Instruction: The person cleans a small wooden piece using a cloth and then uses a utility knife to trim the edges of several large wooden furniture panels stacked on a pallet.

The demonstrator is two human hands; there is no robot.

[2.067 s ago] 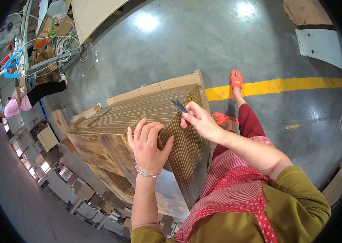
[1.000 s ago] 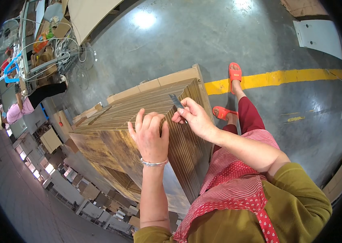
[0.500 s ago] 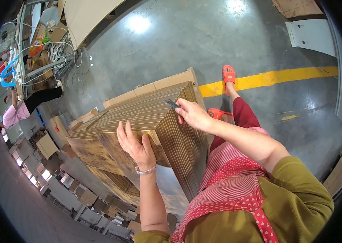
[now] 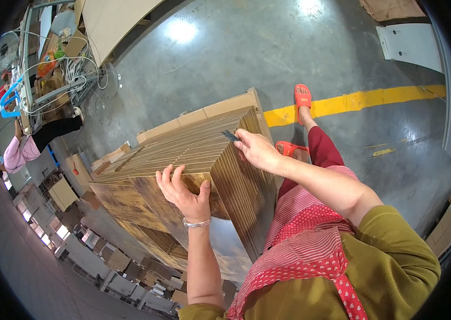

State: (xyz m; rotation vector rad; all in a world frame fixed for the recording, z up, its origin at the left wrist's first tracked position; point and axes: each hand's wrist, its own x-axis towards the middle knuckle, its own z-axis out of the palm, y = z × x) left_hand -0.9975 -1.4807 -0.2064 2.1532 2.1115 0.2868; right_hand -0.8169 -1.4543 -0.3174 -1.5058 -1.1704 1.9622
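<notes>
A tall stack of brown printed boards (image 4: pixel 193 154) stands on edge in front of me, their thin edges forming a striped top. My left hand (image 4: pixel 183 193) grips the near corner of the stack, fingers curled over the top edge of the front board. My right hand (image 4: pixel 256 151) rests at the stack's right top corner and pinches a small dark flat tool (image 4: pixel 230 135) whose tip lies against the board edges. A bracelet sits on my left wrist.
Plain cardboard sheets (image 4: pixel 204 114) back the stack. A yellow floor line (image 4: pixel 353 100) runs to the right over grey concrete. Another person in pink (image 4: pixel 20 152) stands at the left by a cluttered workbench (image 4: pixel 49 80). Cardboard boxes (image 4: pixel 65 192) lie lower left.
My left hand slid from the middle of the stack's top down to its near corner. My right hand stayed at the right corner with the tool.
</notes>
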